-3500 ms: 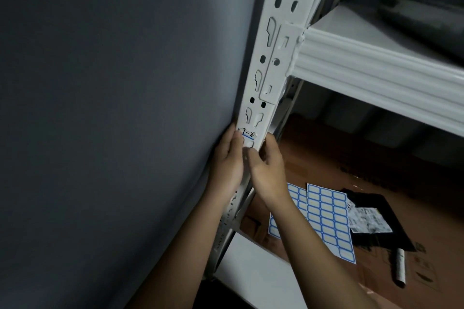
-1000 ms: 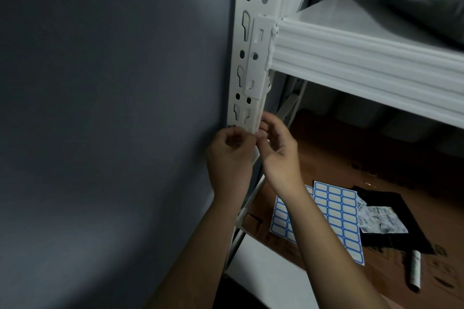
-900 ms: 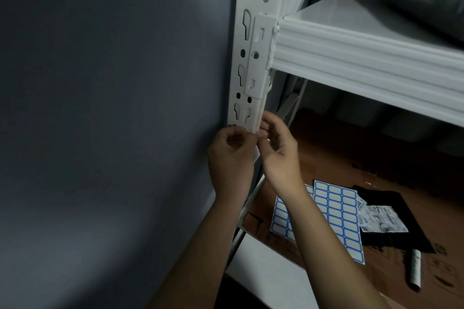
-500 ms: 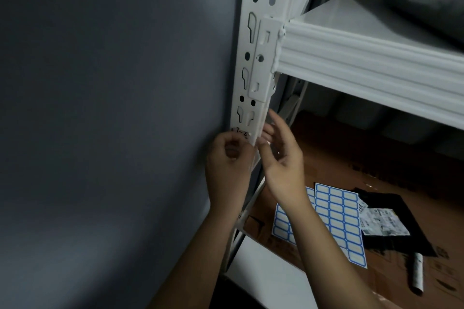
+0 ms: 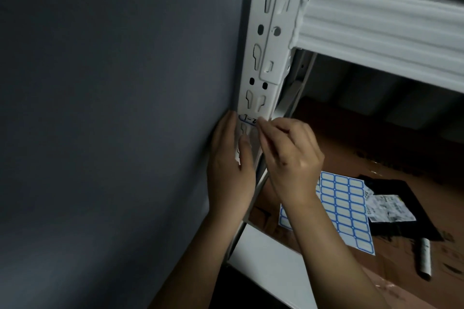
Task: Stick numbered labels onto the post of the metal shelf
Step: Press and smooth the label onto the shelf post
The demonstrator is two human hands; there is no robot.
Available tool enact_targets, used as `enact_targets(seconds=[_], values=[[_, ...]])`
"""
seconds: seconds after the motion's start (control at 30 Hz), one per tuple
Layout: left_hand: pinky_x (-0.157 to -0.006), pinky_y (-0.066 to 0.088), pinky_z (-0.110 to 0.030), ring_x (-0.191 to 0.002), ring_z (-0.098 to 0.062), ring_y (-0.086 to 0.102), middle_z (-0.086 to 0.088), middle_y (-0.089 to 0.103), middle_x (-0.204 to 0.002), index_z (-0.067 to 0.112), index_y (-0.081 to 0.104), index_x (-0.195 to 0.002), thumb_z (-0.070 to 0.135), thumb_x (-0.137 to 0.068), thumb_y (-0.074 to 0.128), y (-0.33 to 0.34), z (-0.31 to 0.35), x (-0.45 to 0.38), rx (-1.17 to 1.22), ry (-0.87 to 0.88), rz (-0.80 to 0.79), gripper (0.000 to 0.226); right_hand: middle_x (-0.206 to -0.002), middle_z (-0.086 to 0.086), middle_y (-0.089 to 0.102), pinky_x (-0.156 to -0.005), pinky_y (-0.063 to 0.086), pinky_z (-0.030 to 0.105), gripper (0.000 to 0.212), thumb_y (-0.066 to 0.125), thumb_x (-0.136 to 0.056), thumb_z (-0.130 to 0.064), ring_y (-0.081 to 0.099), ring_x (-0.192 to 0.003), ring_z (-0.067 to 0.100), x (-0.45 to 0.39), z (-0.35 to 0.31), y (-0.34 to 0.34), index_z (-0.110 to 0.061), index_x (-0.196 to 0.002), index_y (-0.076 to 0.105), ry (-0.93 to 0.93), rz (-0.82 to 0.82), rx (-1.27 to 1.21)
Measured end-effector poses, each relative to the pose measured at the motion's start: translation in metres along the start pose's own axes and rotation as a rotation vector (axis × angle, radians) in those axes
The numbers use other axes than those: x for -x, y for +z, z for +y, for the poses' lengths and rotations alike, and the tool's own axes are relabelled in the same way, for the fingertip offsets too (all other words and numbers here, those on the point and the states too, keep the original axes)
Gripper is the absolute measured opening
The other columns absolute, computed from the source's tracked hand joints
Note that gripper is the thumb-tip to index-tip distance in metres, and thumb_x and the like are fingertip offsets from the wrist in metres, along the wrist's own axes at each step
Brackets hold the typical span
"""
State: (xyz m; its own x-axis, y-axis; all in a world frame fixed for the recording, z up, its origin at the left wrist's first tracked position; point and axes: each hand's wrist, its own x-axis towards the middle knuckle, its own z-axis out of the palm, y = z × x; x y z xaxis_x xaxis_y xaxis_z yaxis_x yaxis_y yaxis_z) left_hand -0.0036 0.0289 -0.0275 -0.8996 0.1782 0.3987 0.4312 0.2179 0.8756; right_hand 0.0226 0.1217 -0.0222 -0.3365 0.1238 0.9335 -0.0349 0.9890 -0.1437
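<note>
Half a second ago your left hand (image 5: 229,170) was curled in front of the label (image 5: 247,119); now its fingers lie straight along the post (image 5: 261,63), flat against the metal just below the sticker, holding nothing. Your right hand (image 5: 288,153) has slid across so its curled fingertips now pinch or press the label's right end, which they hide. So the label reads as seated on the post, with only its right edge left to rub down; after that, you'd likely want the next sticker from the label sheet (image 5: 344,208) lying on the brown floor (image 5: 376,138) below. The label itself is a small white rectangle with a blue border, handwritten "1-2" as far as you can read it, sitting across the white post's face just under a pair of keyhole slots and well below the shelf beam (image 5: 376,30). It looks slightly tilted, though the wide lens may exaggerate that.
</note>
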Motion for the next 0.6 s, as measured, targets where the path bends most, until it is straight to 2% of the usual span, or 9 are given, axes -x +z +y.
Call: enact_targets(seconds=[0.1, 0.17, 0.27, 0.33, 0.47, 0.6], values=[[-0.109, 0.037, -0.026, -0.131, -0.006, 0.042, 0.003, 0.045, -0.144, 0.021, 0.042, -0.14, 0.021, -0.097, 0.04, 0.003, -0.002, -0.003, 0.121, -0.033, -0.009, 0.043, -0.086, 0.012, 0.068, -0.06, 0.048, 0.032, 0.014, 0.072, -0.084, -0.003, 0.062, -0.077, 0.026, 0.001, 0.001, -0.002, -0.002, -0.097, 0.074, -0.02, -0.056, 0.052], [-0.106, 0.042, -0.038, -0.129, -0.009, 0.046, 0.003, 0.049, -0.141, 0.02, 0.043, -0.14, 0.023, -0.094, 0.039, 0.004, -0.005, -0.005, 0.182, -0.043, -0.009, 0.046, -0.088, 0.012, 0.069, -0.065, 0.05, 0.033, 0.015, 0.072, -0.083, -0.002, 0.063, -0.078, 0.027, 0.002, 0.002, -0.004, -0.002, -0.098, 0.074, -0.025, -0.075, 0.062], [-0.105, 0.043, -0.04, -0.128, -0.008, 0.048, 0.004, 0.05, -0.141, 0.022, 0.042, -0.14, 0.024, -0.094, 0.039, 0.006, -0.008, -0.008, 0.206, -0.069, -0.022, 0.046, -0.084, 0.014, 0.068, -0.081, 0.053, 0.042, 0.009, 0.071, -0.084, -0.001, 0.063, -0.075, 0.031, 0.001, -0.001, -0.003, 0.0, -0.092, 0.074, -0.034, -0.079, 0.075], [-0.105, 0.043, -0.041, -0.128, -0.009, 0.048, 0.004, 0.051, -0.141, 0.022, 0.042, -0.14, 0.028, -0.093, 0.039, 0.006, -0.009, -0.009, 0.225, -0.075, -0.027, 0.047, -0.081, 0.013, 0.067, -0.087, 0.05, 0.044, 0.007, 0.071, -0.084, -0.002, 0.06, -0.076, 0.03, 0.0, -0.002, -0.003, 0.0, -0.089, 0.074, -0.05, -0.077, 0.089], [-0.103, 0.044, -0.039, -0.125, -0.007, 0.05, 0.006, 0.052, -0.139, 0.026, 0.043, -0.139, 0.028, -0.091, 0.039, 0.003, -0.01, -0.009, 0.243, -0.094, -0.056, 0.048, -0.083, 0.008, 0.069, -0.081, 0.045, 0.04, 0.009, 0.07, -0.087, -0.011, 0.051, -0.082, 0.023, -0.004, 0.001, -0.006, -0.003, -0.089, 0.074, -0.09, -0.054, 0.111], [-0.102, 0.046, -0.038, -0.123, -0.005, 0.052, 0.007, 0.052, -0.138, 0.026, 0.043, -0.139, 0.024, -0.09, 0.039, 0.003, -0.011, -0.01, 0.273, -0.106, -0.062, 0.049, -0.081, 0.005, 0.068, -0.087, 0.039, 0.04, 0.005, 0.073, -0.084, -0.011, 0.046, -0.081, 0.02, -0.01, 0.001, -0.006, -0.006, -0.086, 0.073, -0.1, -0.074, 0.138]])
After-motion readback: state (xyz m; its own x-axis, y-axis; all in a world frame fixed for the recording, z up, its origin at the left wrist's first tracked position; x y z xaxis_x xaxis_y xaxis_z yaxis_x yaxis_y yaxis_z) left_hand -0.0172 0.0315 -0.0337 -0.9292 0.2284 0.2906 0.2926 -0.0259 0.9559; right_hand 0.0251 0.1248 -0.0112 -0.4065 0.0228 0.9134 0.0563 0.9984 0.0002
